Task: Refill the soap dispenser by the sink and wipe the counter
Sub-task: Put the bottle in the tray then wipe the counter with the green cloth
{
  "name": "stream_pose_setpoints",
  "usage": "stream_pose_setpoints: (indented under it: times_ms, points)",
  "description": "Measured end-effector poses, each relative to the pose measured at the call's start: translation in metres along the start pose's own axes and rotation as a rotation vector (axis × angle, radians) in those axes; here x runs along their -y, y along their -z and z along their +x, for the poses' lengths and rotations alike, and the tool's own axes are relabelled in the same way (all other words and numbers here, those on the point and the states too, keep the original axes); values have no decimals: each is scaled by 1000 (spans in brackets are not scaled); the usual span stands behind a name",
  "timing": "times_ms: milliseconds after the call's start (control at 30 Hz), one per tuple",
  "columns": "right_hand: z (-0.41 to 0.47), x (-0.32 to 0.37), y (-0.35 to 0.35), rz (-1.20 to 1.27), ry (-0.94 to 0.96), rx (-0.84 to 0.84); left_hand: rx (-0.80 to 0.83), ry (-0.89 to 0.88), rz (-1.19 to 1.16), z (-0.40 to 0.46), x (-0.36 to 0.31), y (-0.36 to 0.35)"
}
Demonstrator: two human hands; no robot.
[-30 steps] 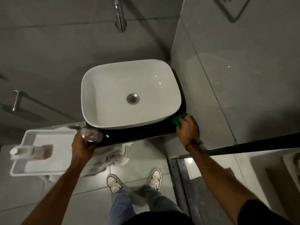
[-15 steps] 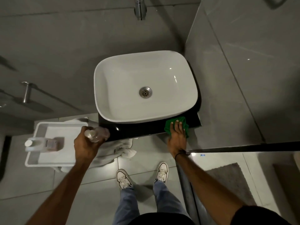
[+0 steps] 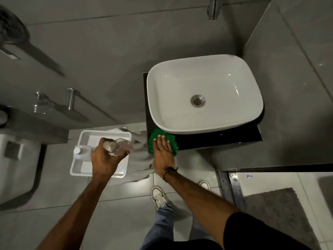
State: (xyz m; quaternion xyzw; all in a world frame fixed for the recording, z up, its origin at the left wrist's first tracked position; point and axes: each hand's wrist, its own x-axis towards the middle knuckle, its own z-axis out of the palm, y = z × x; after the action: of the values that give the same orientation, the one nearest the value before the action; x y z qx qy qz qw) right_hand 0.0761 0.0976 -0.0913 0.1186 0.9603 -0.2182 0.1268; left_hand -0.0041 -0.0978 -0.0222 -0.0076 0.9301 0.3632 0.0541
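A white basin (image 3: 205,94) sits on a black counter (image 3: 216,139). My right hand (image 3: 163,152) lies flat, fingers spread, on a green cloth (image 3: 162,137) at the counter's front left corner. My left hand (image 3: 105,157) grips a clear soap dispenser bottle (image 3: 120,146), held in the air above a white tray (image 3: 100,154) left of the counter. A white refill jug (image 3: 82,153) lies in that tray, partly hidden by my left hand.
A pale towel (image 3: 140,159) hangs between tray and counter. The tap (image 3: 213,8) juts from the wall above the basin. A toilet (image 3: 16,165) stands far left, a grey mat (image 3: 277,213) lower right. My shoes (image 3: 160,197) are on the tiled floor.
My right hand has slid the green cloth along the counter's front edge from the right corner to the left corner. My left hand keeps hold of the dispenser. The camera view has swung left.
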Motion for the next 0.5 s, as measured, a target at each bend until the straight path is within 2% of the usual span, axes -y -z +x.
stream_pose_setpoints:
  times_ms: [133, 300, 400, 500]
  points:
    - [12, 15, -1, -96, 200, 40, 12, -37, 46, 5, 2, 2]
    - [10, -27, 17, -226, 425, 91, 91, -41, 35, 6, -6, -10]
    - [-9, -74, 33, -209, 436, 84, 131, -53, 17, 5, -18, -21]
    - [-34, -133, 54, -179, 352, 52, 167, -74, -18, 0, -35, -34]
